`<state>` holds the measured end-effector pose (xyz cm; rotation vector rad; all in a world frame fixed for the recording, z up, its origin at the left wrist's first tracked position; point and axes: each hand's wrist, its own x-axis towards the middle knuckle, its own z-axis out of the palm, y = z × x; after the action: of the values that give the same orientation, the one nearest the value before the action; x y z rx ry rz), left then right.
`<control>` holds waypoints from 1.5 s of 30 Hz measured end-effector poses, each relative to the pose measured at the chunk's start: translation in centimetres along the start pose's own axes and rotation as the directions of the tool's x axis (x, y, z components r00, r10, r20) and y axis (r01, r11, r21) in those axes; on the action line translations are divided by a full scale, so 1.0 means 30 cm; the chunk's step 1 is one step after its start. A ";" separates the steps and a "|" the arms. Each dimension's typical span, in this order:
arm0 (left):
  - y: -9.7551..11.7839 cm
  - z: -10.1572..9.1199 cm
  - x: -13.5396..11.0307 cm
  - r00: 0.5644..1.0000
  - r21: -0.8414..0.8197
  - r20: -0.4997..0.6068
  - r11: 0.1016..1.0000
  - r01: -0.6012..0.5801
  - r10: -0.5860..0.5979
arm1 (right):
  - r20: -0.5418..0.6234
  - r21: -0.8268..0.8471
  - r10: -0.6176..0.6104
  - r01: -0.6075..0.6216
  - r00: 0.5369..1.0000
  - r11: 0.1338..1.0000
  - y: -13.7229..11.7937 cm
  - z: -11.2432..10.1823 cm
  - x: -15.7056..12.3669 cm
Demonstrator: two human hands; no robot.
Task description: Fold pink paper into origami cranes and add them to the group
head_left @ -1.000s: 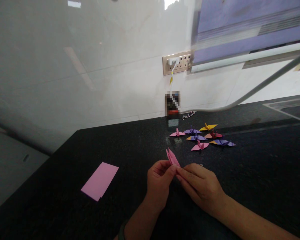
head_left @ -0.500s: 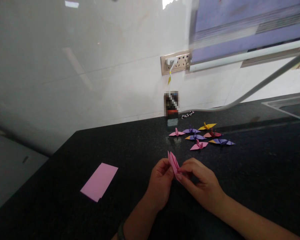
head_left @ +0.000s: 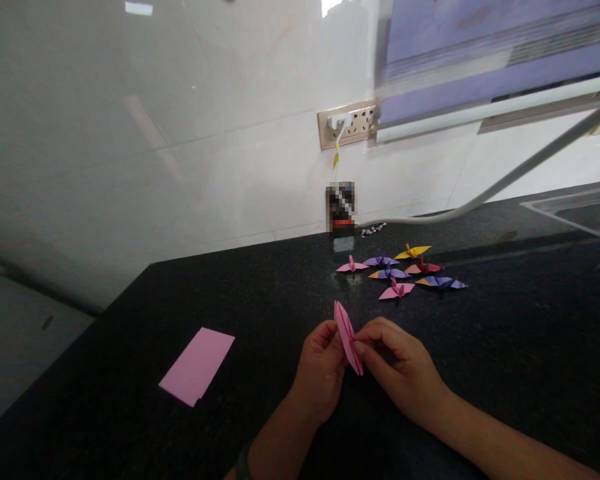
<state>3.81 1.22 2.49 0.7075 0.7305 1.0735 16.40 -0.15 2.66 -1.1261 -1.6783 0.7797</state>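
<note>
A narrow, folded piece of pink origami paper (head_left: 347, 337) is held above the dark countertop, tilted with its upper point leaning left. My left hand (head_left: 323, 367) grips its left side between thumb and fingers. On the right side, my right hand (head_left: 400, 357) pinches the paper's edge with thumb and forefinger. Several folded paper cranes stand beyond my hands, among them a pink crane (head_left: 397, 289), a yellow crane (head_left: 413, 252) and a purple crane (head_left: 443, 283). Flat pink paper sheets (head_left: 197, 367) lie to the left of my left hand.
The black countertop (head_left: 260, 293) meets a white tiled wall. A grey cable (head_left: 460, 212) crosses the back right, above a clear plastic edge (head_left: 555, 217). A wall socket (head_left: 347, 125) holds a white plug; a small blurred box (head_left: 341, 210) stands below it.
My right thumb and forefinger have shifted slightly up the folded paper, and its lower tip now shows below them. The left hand keeps its hold.
</note>
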 end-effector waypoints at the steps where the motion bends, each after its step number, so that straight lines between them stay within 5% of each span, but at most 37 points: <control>1: -0.001 -0.001 0.000 1.000 -0.002 0.000 1.000 0.001 -0.001 | -0.006 0.045 0.075 -0.074 0.997 0.996 0.003 0.004 0.000; 4: -0.001 -0.002 0.001 1.000 0.024 0.009 1.000 0.007 -0.007 | 0.045 0.161 0.195 -0.200 0.980 0.966 0.008 0.009 0.003; 10: 0.000 -0.006 -0.003 0.992 0.296 0.019 0.947 -0.122 0.122 | 0.002 0.098 0.191 -0.190 0.982 0.977 0.019 0.013 0.001; 23: -0.017 0.005 -0.013 0.942 0.401 -0.059 0.872 -0.281 0.331 | -0.148 -0.124 -0.022 0.003 0.989 0.992 0.007 0.013 -0.004; 37: -0.002 0.009 -0.014 0.956 0.491 -0.121 0.853 -0.175 0.266 | -0.125 -0.144 -0.057 0.039 0.991 0.989 0.012 0.009 -0.008; 45: -0.008 -0.001 -0.019 0.925 0.649 -0.093 0.726 -0.225 0.369 | -0.098 -0.208 -0.135 0.113 0.986 0.972 0.021 0.008 -0.008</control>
<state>3.74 0.61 2.38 1.3396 1.2263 1.2171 16.40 -0.14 1.95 -1.1677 -1.7431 0.4659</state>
